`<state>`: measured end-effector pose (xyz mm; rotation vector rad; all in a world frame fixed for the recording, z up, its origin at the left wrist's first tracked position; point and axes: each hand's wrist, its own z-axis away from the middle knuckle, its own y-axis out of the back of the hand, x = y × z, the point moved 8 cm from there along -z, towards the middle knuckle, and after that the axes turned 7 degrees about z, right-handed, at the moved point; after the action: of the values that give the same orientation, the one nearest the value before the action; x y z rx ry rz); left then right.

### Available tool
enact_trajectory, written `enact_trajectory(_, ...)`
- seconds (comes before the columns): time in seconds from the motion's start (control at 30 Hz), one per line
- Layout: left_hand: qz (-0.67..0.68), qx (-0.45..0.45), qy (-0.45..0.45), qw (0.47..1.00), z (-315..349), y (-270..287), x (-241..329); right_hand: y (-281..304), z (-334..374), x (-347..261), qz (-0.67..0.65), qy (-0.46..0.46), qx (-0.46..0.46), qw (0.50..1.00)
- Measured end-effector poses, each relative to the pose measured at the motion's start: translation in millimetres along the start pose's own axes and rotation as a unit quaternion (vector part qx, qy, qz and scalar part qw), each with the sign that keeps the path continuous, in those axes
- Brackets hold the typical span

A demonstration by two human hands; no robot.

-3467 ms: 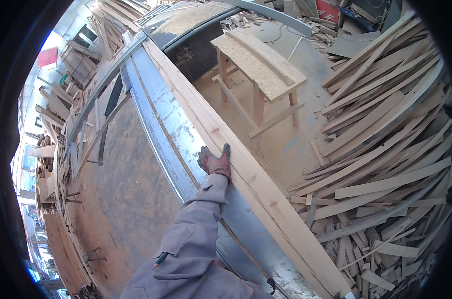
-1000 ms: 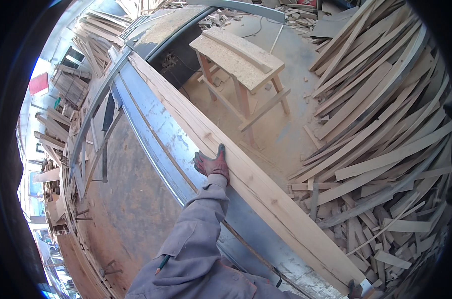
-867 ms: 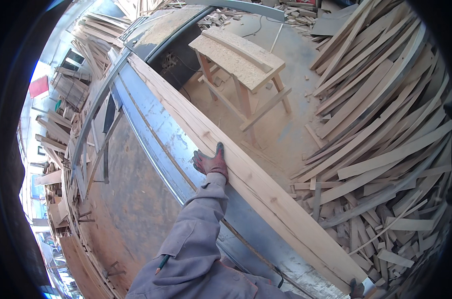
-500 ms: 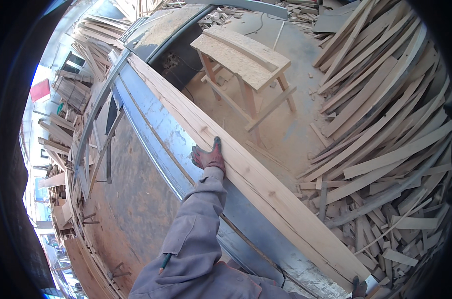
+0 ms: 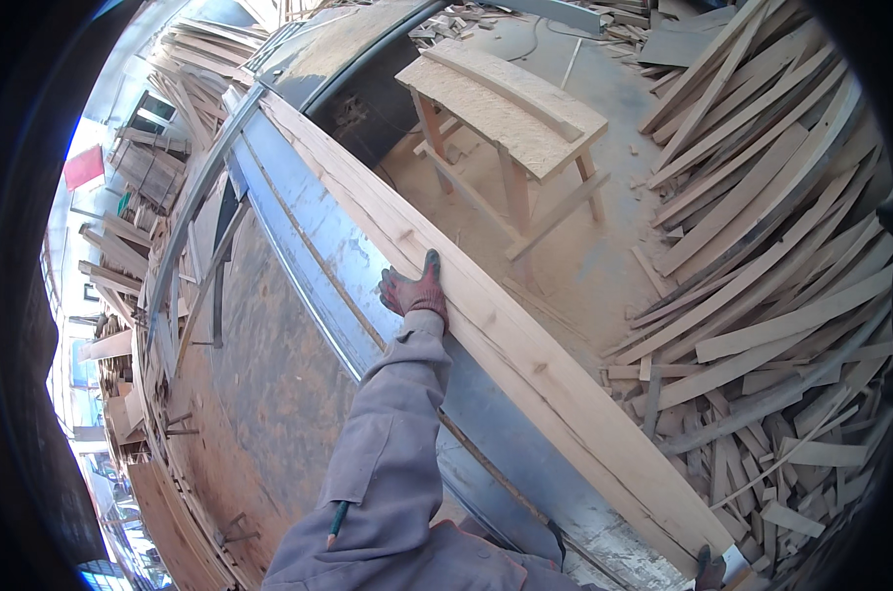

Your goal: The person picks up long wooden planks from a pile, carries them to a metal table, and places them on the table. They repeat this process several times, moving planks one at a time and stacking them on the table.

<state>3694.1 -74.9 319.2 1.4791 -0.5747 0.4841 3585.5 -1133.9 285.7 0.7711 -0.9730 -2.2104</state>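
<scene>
A long pale wooden plank [image 5: 496, 325] lies lengthwise on a metal machine table [image 5: 314, 246], running from the far left to the near right. My left hand [image 5: 414, 288], in a dark red and grey glove, rests against the plank's left side about midway along. Its thumb lies toward the wood and its fingers are spread over the metal. At the plank's near end, low on the right, my right hand [image 5: 708, 568] shows only in part, gloved too, with its thumb over the end of the wood. A green pencil [image 5: 338, 524] sticks out of my left sleeve.
A small wooden bench [image 5: 510, 113] with a board on top stands beyond the plank. Large heaps of offcut boards [image 5: 762, 197] cover the right side. More stacked timber [image 5: 146, 182] lies at the far left, near a curved metal rail [image 5: 195, 212].
The view has shifted slightly, so the bench and the board heaps sit farther right in the picture. Both hands stay in about the same places on the plank.
</scene>
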Motion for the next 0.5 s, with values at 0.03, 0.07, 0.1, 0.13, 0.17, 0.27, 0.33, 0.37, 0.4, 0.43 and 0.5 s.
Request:
enact_trajectory(0.03, 0.003, 0.002, -0.005, 1.000, -5, 1, 2, -3, 1, -4, 0.007, 0.003, -0.005, 1.000)
enact_trajectory(0.07, 0.006, -0.001, -0.003, 1.000, -9, 0, 2, -6, 1, -8, 0.014, 0.006, -0.010, 1.000)
enact_trajectory(0.1, 0.008, -0.005, -0.002, 1.000, -14, 0, 3, -9, 3, -12, 0.020, 0.009, -0.014, 1.000)
enact_trajectory(0.13, 0.007, -0.004, -0.002, 1.000, -19, 0, 4, -12, 4, -16, 0.032, 0.001, -0.023, 0.999)
enact_trajectory(0.17, 0.006, -0.003, -0.002, 1.000, -23, 0, 4, -15, 6, -20, 0.045, -0.008, -0.032, 0.998)
enact_trajectory(0.27, 0.008, -0.005, -0.002, 1.000, -37, -1, 7, -18, 13, -40, 0.029, 0.001, -0.004, 1.000)
enact_trajectory(0.33, 0.009, -0.003, -0.001, 1.000, -46, -1, 8, -20, 17, -53, 0.045, 0.016, -0.005, 0.999)
enact_trajectory(0.37, 0.009, -0.001, 0.001, 1.000, -50, -1, 8, -25, 18, -58, 0.074, 0.021, -0.022, 0.997)
enact_trajectory(0.4, 0.008, -0.006, 0.008, 1.000, -56, -3, 9, -29, 20, -63, 0.101, 0.026, -0.038, 0.994)
enact_trajectory(0.43, 0.011, -0.004, 0.008, 1.000, -61, -3, 9, -30, 20, -66, 0.085, 0.027, -0.033, 0.996)
enact_trajectory(0.5, 0.010, -0.009, 0.014, 1.000, -71, -5, 9, -35, 21, -71, 0.053, 0.028, -0.025, 0.998)
